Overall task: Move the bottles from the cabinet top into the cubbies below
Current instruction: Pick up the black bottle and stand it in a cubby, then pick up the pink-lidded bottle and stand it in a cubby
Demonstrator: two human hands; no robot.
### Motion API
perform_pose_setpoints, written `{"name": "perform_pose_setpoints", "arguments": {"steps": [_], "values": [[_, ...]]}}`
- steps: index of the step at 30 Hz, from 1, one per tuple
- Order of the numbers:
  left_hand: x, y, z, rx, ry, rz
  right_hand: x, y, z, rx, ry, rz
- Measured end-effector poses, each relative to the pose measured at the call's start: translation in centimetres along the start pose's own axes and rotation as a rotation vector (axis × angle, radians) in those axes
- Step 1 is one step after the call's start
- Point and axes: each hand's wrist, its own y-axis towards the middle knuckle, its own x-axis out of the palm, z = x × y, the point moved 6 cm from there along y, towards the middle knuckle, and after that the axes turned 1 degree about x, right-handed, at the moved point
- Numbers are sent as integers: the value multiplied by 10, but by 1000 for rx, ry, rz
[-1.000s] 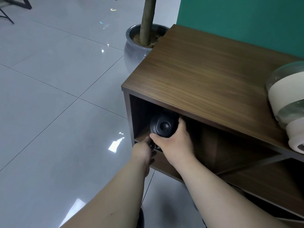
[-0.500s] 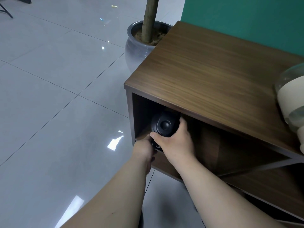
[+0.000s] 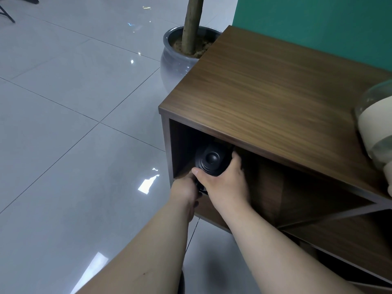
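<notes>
I see the black bottle [image 3: 210, 161] lying base-out inside the cabinet's [image 3: 265, 92] far-left cubby [image 3: 182, 145], my right hand [image 3: 224, 183] with fingers wrapped around it. My left hand [image 3: 184, 190] grips its lower end just beside; a pale bottle [image 3: 375, 128] stands on top at right.

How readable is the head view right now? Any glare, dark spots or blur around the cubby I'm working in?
Head view: bright glare patches on the glossy floor tiles; the cubby interior is in deep shadow, so the black bottle held by the right hand and left hand shows little detail; the pale vessel at the right edge is soft and cut off; wide-angle bending at the edges.
</notes>
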Motion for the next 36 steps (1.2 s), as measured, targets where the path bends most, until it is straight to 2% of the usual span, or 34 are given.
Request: {"name": "perform_pose_setpoints", "arguments": {"steps": [10,15,19,26,30,36], "values": [[-1,-3,-1,14,23,7,-2,-3,0,4,13,-58],[-12,-9,3,7,10,35,-20,-13,5,-25,-83,-99],[-23,-21,2,1,30,68,-33,-30,22,-2,-166,-199],[-5,-85,0,46,81,-31,-93,-71,31,-64,-142,-205],[12,-133,-6,63,89,-133,-146,-105,24,-237,-22,-86],[23,-171,-12,135,22,-226,-240,-156,-2,-602,11,446]]}}
